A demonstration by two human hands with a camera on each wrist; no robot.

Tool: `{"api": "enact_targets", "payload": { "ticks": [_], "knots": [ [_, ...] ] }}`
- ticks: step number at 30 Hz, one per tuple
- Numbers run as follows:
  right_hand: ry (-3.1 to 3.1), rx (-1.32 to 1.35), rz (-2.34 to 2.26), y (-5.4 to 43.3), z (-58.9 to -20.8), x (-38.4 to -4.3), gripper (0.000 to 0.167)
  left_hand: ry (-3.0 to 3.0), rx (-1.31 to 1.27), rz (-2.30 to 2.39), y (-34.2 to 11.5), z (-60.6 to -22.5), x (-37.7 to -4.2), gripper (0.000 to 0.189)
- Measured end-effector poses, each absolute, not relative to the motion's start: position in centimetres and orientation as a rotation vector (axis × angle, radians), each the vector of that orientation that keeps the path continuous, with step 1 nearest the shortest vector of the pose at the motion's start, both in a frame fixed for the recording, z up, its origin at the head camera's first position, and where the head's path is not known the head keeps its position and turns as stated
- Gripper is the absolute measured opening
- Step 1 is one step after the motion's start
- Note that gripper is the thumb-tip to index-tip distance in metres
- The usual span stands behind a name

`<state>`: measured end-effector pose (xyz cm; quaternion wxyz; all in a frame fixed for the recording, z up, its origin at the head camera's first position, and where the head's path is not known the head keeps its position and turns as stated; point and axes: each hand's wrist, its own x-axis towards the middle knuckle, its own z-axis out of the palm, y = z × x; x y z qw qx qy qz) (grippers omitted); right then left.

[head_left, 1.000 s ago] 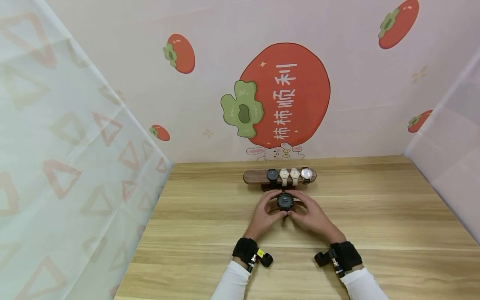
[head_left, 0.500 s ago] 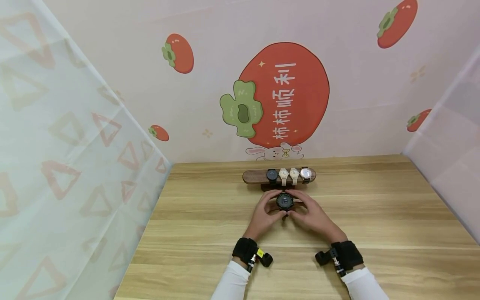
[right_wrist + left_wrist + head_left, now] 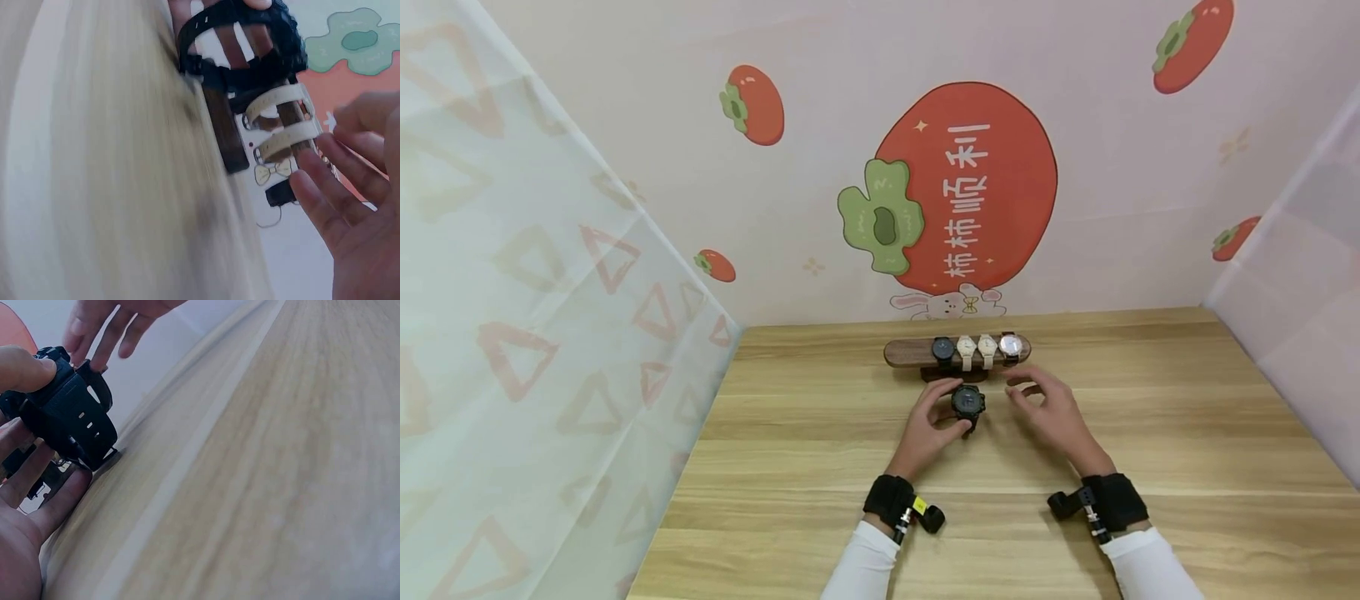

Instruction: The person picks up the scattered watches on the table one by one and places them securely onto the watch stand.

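Observation:
A black digital wristwatch [image 3: 968, 401] is held by my left hand [image 3: 928, 429], thumb at the near edge of its case and fingers at the far edge. Its strap [image 3: 94, 422] is looped and fastened or nearly so, low over the table, in the left wrist view. My right hand [image 3: 1057, 418] is apart from the watch on its right, fingers loosely bent with nothing between them. Just behind both hands is a wooden watch stand [image 3: 910, 354]. It carries a black watch [image 3: 943, 351], two cream watches [image 3: 966, 349] and a silver-faced watch [image 3: 1011, 346] with a dark strap.
The wood-grain table [image 3: 805, 467] extends in front of and to both sides of the hands. A back wall [image 3: 1097, 250] with persimmon prints rises behind the stand. A patterned side wall [image 3: 572, 358] borders the left, and another the right.
My right hand has let go of the wristwatch and moved to the right. My left hand stays in place, holding the watch, which is turned slightly.

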<state>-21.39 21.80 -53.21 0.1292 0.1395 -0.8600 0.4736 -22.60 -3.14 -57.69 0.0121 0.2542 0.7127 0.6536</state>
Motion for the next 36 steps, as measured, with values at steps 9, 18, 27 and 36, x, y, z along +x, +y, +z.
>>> {"api": "enact_targets", "payload": {
  "ticks": [9, 18, 27, 36],
  "knots": [
    [-2.348, 0.35, 1.201, 24.1, -52.0, -23.8, 0.024, 2.237, 0.78, 2.016, -3.4, -57.2, -22.7, 0.067],
    [-2.489, 0.377, 1.269, 25.1, -51.6, -25.6, 0.048, 2.231, 0.779, 2.019, -3.4, -57.2, -22.6, 0.067],
    [-2.619, 0.37, 1.296, 25.1, -52.2, -26.4, 0.062, 2.214, 0.773, 2.016, -3.3, -57.0, -22.5, 0.068],
    [-2.613, 0.364, 1.294, 24.7, -52.5, -26.4, 0.06, 2.21, 0.764, 2.025, -3.3, -57.3, -22.5, 0.069]
  ]
}}
